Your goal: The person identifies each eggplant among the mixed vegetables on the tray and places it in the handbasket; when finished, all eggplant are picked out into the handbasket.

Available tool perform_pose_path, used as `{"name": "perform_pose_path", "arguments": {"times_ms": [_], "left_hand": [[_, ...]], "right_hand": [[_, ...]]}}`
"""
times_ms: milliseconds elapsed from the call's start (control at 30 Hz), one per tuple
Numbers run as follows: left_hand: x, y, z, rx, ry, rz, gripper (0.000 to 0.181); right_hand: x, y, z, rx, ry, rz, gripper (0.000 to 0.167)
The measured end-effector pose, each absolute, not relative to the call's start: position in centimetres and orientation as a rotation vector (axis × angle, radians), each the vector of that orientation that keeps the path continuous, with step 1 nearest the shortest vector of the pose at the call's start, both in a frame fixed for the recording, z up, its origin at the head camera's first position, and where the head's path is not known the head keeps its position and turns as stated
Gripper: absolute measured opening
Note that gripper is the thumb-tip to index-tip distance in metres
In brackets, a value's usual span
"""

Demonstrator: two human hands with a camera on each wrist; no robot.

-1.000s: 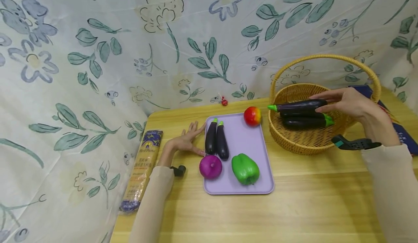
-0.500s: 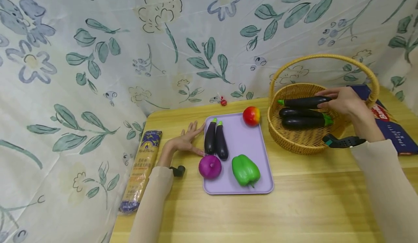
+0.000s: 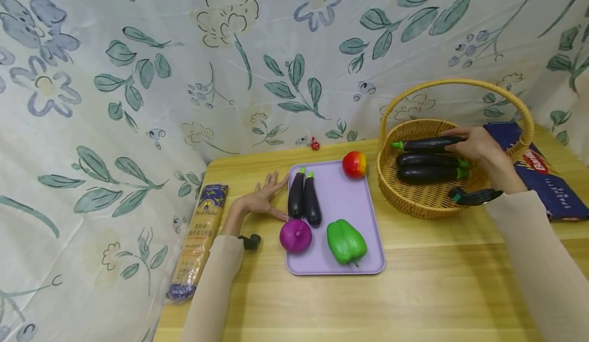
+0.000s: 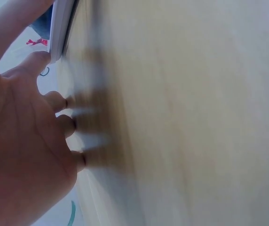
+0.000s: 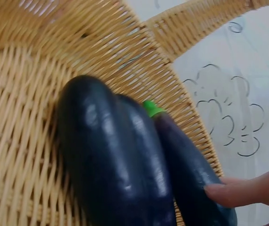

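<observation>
In the head view my right hand reaches into the wicker basket, its thumb and fingers round the blunt end of the rearmost eggplant. Two more eggplants lie beside it in the basket. The right wrist view shows the thumb on that eggplant, whose green stem points away. My left hand rests with spread fingers at the left edge of the lilac tray. Near it on the tray are two eggplants and a purple onion. In the left wrist view the left hand holds nothing.
A green pepper and a red-yellow fruit are on the tray. One pasta packet lies at the left, a blue spaghetti packet right of the basket. The basket's tall handle arches above it. Floral cloth hangs behind the table.
My right hand has lowered the rearmost eggplant into the basket, against its back side, and the eggplant has shifted slightly right. The left hand has stayed at the tray.
</observation>
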State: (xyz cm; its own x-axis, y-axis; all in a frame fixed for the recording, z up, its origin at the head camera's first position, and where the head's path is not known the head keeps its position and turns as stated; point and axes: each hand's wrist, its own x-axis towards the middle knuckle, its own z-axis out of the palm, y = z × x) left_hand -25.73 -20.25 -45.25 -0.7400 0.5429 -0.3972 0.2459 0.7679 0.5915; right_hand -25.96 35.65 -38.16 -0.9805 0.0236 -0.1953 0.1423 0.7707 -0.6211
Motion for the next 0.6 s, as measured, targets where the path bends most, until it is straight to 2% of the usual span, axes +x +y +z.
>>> {"name": "perform_pose_path", "arguments": {"times_ms": [233,433,600], "left_hand": [[-25.6,-20.3,-45.2,0.613,2.403,0.694,0.124],[-25.5,-20.4,-45.3,0.607,2.405,0.697,0.124],[-25.5,-20.4,-45.1,0.598,2.402,0.696,0.124]], "right_hand": [[-26.1,34.9,-39.1,0.173,2.857,-1.09,0.051],[-26.9,34.7,-40.2,0.006,2.836,-1.05,0.043],[-27.4,34.8,-40.8,-0.012,2.71,-1.057,0.047]]}}
